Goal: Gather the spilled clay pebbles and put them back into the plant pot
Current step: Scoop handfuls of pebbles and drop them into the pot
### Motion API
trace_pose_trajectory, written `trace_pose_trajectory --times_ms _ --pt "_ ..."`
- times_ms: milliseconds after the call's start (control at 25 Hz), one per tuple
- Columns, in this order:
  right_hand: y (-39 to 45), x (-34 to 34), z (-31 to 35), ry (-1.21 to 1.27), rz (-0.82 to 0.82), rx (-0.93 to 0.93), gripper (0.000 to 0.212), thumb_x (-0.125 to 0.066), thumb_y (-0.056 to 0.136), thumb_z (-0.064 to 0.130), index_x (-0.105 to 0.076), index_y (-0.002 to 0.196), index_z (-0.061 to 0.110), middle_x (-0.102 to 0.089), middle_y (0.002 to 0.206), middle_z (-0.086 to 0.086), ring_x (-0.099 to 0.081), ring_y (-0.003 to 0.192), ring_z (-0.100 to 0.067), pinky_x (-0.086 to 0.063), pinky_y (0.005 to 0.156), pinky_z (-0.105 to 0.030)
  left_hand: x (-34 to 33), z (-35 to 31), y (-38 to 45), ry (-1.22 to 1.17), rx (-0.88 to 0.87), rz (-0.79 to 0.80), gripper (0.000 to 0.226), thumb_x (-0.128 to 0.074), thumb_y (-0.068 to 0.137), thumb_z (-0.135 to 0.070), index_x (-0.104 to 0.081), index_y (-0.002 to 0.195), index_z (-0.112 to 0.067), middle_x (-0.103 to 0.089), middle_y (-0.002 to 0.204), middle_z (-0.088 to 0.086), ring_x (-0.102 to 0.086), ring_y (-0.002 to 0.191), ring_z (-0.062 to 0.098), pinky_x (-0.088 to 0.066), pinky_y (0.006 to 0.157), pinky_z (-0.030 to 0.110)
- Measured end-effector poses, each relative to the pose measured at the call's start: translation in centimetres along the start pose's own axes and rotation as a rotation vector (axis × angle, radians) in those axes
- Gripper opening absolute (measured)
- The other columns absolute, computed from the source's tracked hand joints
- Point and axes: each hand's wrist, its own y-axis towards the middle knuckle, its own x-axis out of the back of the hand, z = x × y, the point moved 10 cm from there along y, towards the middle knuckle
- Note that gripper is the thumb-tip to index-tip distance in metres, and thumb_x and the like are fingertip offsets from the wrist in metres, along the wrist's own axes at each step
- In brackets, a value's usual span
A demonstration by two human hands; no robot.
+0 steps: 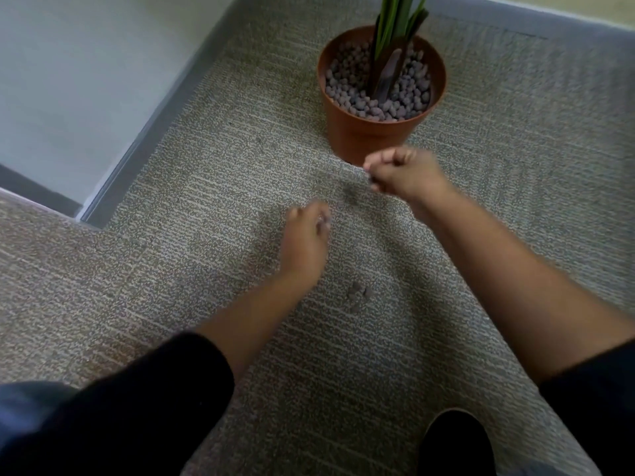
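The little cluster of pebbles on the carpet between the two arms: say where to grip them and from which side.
Come straight down from above on the cluster of pebbles. They are small, rounded and lie loose on the flat carpet, so pinch each across its sides with fingertips. The left hand looks closest. Blur hides their exact number.

Indoor room, office or flat; cannot tell which. Floor: short-loop grey-beige carpet (213,187), laid wall to wall. Beyond and left of the hands, a pale painted wall (79,80) with a grey skirting board (151,132) turning an outward corner. Just beyond the right hand (405,173), a terracotta-coloured plant pot (364,132) stands on the carpet, topped with clay pebbles (354,87) around green leaves (395,22).
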Motion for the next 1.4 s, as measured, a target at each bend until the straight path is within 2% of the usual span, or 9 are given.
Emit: trace_pose_trajectory --times_ms 120,200,320,480,600,720,800,1080,1400 --pt "2.7 1.3 6.0 -0.164 -0.115 0.182 0.018 -0.067 0.083 0.006 -0.063 0.069 0.018 -0.061 0.068 0.004 -0.055 0.045 0.003 -0.053 0.057 -0.018 3.1 -7.1 5.4 0.007 -0.141 -0.140 0.015 -0.048 0.092 -0.006 -0.057 0.104 -0.009 -0.046 0.102 0.005 -0.047 0.080 0.013 -0.039 0.056 0.007" --pt "4.3 1.5 9.0 -0.363 -0.211 0.306 0.004 -0.068 0.081 0.013 -0.070 0.078 0.015 -0.066 0.073 0.005 -0.058 0.057 0.000 -0.054 0.072 -0.024 4.1 -10.8 8.3 0.015 -0.212 -0.201 0.019 -0.048 0.091 -0.005 -0.056 0.108 -0.008 -0.049 0.111 0.012 -0.053 0.086 0.020 -0.043 0.070 0.020" --pt "5.7 1.7 11.3 -0.588 -0.276 0.360 0.019 -0.064 0.083 0.021 -0.071 0.100 0.015 -0.072 0.102 -0.001 -0.065 0.091 -0.011 -0.048 0.089 -0.023 4.1 -12.5 12.2 0.069 -0.131 -0.176 0.027 -0.046 0.092 -0.009 -0.050 0.119 -0.009 -0.045 0.122 0.014 -0.056 0.098 0.025 -0.042 0.082 0.028" --pt "2.2 1.6 11.1 -0.602 -0.331 0.541 0.018 -0.057 0.084 0.018 -0.069 0.097 0.012 -0.068 0.095 0.001 -0.058 0.086 -0.010 -0.042 0.080 -0.020 3.6 -10.2 11.1 0.106 -0.108 -0.179 0.040 -0.054 0.090 -0.017 -0.042 0.126 -0.006 -0.040 0.130 0.016 -0.055 0.112 0.028 -0.046 0.093 0.033" --pt "-1.8 -2.6 3.4 -0.725 0.003 0.592 0.011 -0.056 0.083 0.012 -0.065 0.088 0.010 -0.063 0.084 -0.001 -0.058 0.077 -0.016 -0.047 0.075 -0.029 -0.2 -6.1 4.3 0.172 -0.180 0.014 0.030 -0.055 0.086 -0.008 -0.045 0.114 0.000 -0.046 0.121 0.017 -0.057 0.102 0.031 -0.048 0.081 0.038" --pt "-4.9 -4.9 -9.6 -0.985 0.511 0.239 0.026 -0.064 0.079 0.012 -0.059 0.104 0.008 -0.065 0.095 -0.013 -0.060 0.086 -0.027 -0.050 0.079 -0.036 -6.4 0.9 -4.1 0.301 0.005 0.409 0.045 -0.062 0.082 -0.012 -0.038 0.118 -0.002 -0.039 0.125 0.016 -0.053 0.106 0.034 -0.042 0.080 0.037" --pt "-7.0 -4.4 -13.8 -0.954 0.670 0.082 0.046 -0.072 0.075 0.013 -0.053 0.116 0.009 -0.063 0.100 -0.013 -0.061 0.088 -0.025 -0.050 0.079 -0.031 -8.5 3.7 -8.7 0.322 0.114 0.509 0.061 -0.065 0.080 -0.017 -0.030 0.127 -0.002 -0.034 0.129 0.015 -0.048 0.115 0.033 -0.042 0.092 0.038" --pt "-7.9 -5.8 -13.0 -1.068 0.505 0.340 0.027 -0.062 0.082 0.019 -0.057 0.107 0.010 -0.055 0.107 -0.014 -0.055 0.101 -0.028 -0.042 0.083 -0.032 -9.3 3.3 -8.5 0.267 0.119 0.341 0.027 -0.054 0.088 -0.014 -0.044 0.112 -0.006 -0.045 0.120 0.014 -0.056 0.104 0.033 -0.044 0.085 0.042" --pt "-7.6 -5.7 -13.0 -1.051 0.505 0.323 0.016 -0.064 0.081 0.021 -0.057 0.093 0.014 -0.056 0.099 -0.007 -0.058 0.093 -0.024 -0.045 0.078 -0.033 -8.8 3.3 -8.3 0.200 0.118 0.277 0.021 -0.049 0.090 -0.008 -0.051 0.110 -0.002 -0.047 0.120 0.015 -0.057 0.099 0.030 -0.043 0.085 0.033"
